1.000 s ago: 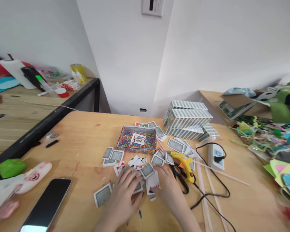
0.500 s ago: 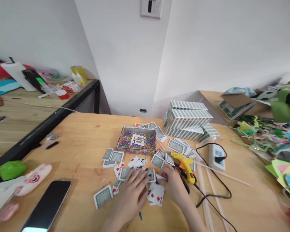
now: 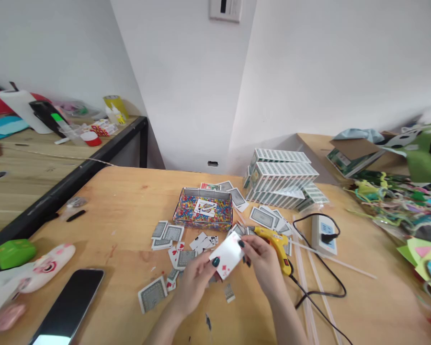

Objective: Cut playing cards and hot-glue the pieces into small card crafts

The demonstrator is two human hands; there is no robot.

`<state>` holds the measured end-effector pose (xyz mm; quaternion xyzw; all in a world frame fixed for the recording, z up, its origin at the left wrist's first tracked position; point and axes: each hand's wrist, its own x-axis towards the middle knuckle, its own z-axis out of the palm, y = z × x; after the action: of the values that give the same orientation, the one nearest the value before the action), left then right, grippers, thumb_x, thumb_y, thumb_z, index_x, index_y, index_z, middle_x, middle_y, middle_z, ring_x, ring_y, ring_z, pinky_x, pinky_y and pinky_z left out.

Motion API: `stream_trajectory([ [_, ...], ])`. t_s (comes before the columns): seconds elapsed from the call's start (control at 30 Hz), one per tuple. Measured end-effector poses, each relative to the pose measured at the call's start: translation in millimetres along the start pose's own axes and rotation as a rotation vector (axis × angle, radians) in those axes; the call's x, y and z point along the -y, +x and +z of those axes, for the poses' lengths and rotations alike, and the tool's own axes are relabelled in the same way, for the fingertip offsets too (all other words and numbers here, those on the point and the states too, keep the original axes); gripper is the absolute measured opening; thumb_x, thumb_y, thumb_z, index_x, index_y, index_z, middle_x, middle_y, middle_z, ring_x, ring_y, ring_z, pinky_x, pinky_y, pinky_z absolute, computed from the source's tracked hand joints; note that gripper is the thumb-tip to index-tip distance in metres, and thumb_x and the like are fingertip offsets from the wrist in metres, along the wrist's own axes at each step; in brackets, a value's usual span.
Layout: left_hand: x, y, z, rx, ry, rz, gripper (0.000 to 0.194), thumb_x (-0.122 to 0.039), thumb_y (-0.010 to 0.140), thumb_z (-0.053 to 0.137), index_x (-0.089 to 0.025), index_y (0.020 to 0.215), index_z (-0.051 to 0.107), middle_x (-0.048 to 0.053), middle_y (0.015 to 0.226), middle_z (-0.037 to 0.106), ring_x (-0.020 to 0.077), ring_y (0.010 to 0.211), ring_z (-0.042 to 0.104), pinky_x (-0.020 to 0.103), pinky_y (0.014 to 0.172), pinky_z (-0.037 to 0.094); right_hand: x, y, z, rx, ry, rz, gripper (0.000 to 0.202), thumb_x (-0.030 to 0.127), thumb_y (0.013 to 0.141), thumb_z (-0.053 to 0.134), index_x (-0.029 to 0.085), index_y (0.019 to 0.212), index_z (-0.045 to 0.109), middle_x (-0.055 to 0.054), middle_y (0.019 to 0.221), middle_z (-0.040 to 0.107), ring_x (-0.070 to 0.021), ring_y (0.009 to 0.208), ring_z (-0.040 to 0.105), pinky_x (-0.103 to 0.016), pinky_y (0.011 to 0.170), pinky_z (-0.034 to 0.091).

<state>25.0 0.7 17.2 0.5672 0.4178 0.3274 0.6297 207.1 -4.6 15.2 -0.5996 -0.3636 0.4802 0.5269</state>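
Observation:
Between both hands, tilted and raised off the table, is a white playing card [image 3: 227, 255] with red diamonds; glare washes out part of its face. My left hand [image 3: 197, 278] pinches its lower left side, thumb on top. At its upper right edge my right hand [image 3: 261, 261] has hold too, thumb on the face and fingers behind. Whether more cards lie under it, I cannot tell. Loose cards [image 3: 173, 233] lie around, some face down, some showing hearts or clubs. Behind them stands a shallow box [image 3: 203, 223] with a colourful patterned lining and a face card inside.
A yellow glue gun [image 3: 280, 249] lies right of my right hand, its cord near a power strip [image 3: 323, 235]. Clear sticks [image 3: 303, 292] lie beside it. Striped card boxes [image 3: 282, 177] are stacked at the back. A phone [image 3: 70, 306] rests at the left front.
Both hands have lifted a diamond card off the table and tilted it. My left hand, earlier spread flat over the cards, now pinches. A small card piece shows below the hands.

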Motion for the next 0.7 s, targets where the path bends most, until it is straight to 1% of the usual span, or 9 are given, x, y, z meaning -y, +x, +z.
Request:
stream_trajectory([
  [0.03,-0.5,5.0,-1.7,0.036,-0.141,-0.046,0.038,-0.042,0.081,0.051,-0.014,0.102,0.065,0.007,0.074,0.067,0.0177,0.065,0.061,0.029,0.061,0.051,-4.9,2.4,8.0,0.001,0.058,0.009,0.029,0.042,0.067,0.067,0.016,0.078,0.064,0.001,0.055,0.055,-0.0099,0.046,0.043,-0.022,0.043,0.033],
  [0.07,-0.1,10.1,-4.4,0.058,-0.268,-0.058,0.038,-0.043,0.076,0.058,-0.013,0.098,0.066,0.008,0.073,0.067,0.0167,0.062,0.06,0.028,0.057,0.05,-10.3,4.6,15.5,0.002,0.12,0.027,0.03,0.042,0.066,0.068,0.015,0.08,0.065,0.001,0.055,0.055,-0.0093,0.045,0.042,-0.021,0.043,0.032],
  [0.13,3.1,19.8,-11.6,0.094,-0.467,-0.05,0.043,-0.047,0.073,0.061,-0.012,0.097,0.068,0.011,0.081,0.067,0.0177,0.067,0.06,0.028,0.06,0.05,-21.2,8.5,28.3,-0.001,0.244,0.046,0.032,0.042,0.065,0.069,0.015,0.082,0.065,0.001,0.057,0.057,-0.0089,0.046,0.043,-0.021,0.044,0.033],
  [0.2,7.8,27.3,-18.7,0.115,-0.566,-0.039,0.049,-0.046,0.067,0.067,-0.015,0.106,0.065,0.012,0.094,0.067,0.0211,0.08,0.061,0.029,0.067,0.05,-30.4,10.7,38.0,-0.011,0.329,0.051,0.032,0.042,0.064,0.07,0.016,0.083,0.065,-0.001,0.062,0.06,-0.0109,0.05,0.048,-0.023,0.048,0.037],
  [0.27,12.8,31.9,-23.1,0.104,-0.561,-0.062,0.059,-0.036,0.063,0.073,-0.019,0.118,0.057,0.012,0.106,0.064,0.0229,0.09,0.06,0.029,0.071,0.049,-36.7,10.9,45.1,-0.04,0.338,0.031,0.031,0.04,0.065,0.07,0.016,0.083,0.065,-0.002,0.067,0.063,-0.0127,0.056,0.052,-0.024,0.052,0.04],
  [0.33,17.1,34.1,-24.5,0.105,-0.536,-0.069,0.066,-0.03,0.063,0.074,-0.021,0.124,0.051,0.012,0.111,0.062,0.0234,0.093,0.059,0.028,0.07,0.048,-39.9,9.5,50.2,-0.061,0.317,0.017,0.029,0.039,0.066,0.069,0.016,0.084,0.064,-0.003,0.071,0.065,-0.0139,0.059,0.055,-0.025,0.055,0.043],
  [0.47,20.9,35.5,-23.6,0.13,-0.476,-0.031,0.072,-0.032,0.063,0.073,-0.02,0.128,0.046,0.012,0.114,0.061,0.0241,0.096,0.058,0.03,0.076,0.047,-40.4,6.7,55.9,-0.065,0.252,-0.04,0.028,0.037,0.07,0.066,0.016,0.088,0.061,-0.004,0.075,0.066,-0.0158,0.064,0.058,-0.027,0.06,0.046],
  [0.6,18.8,36.8,-22.6,0.09,-0.399,0.011,0.067,-0.035,0.064,0.071,-0.019,0.126,0.048,0.011,0.114,0.061,0.0247,0.102,0.056,0.035,0.087,0.043,-39.4,6.7,57.8,-0.056,0.206,-0.126,0.034,0.035,0.07,0.066,0.018,0.098,0.054,-0.003,0.074,0.065,-0.0157,0.064,0.059,-0.029,0.063,0.048],
  [0.7,18.5,37.5,-21.2,0.066,-0.35,-0.008,0.061,-0.034,0.064,0.071,-0.018,0.12,0.054,0.011,0.107,0.064,0.025,0.101,0.057,0.036,0.087,0.044,-39.2,4.7,58.8,-0.042,0.167,-0.154,0.039,0.036,0.071,0.066,0.02,0.101,0.048,0.001,0.067,0.063,-0.0141,0.058,0.057,-0.027,0.058,0.047],
])
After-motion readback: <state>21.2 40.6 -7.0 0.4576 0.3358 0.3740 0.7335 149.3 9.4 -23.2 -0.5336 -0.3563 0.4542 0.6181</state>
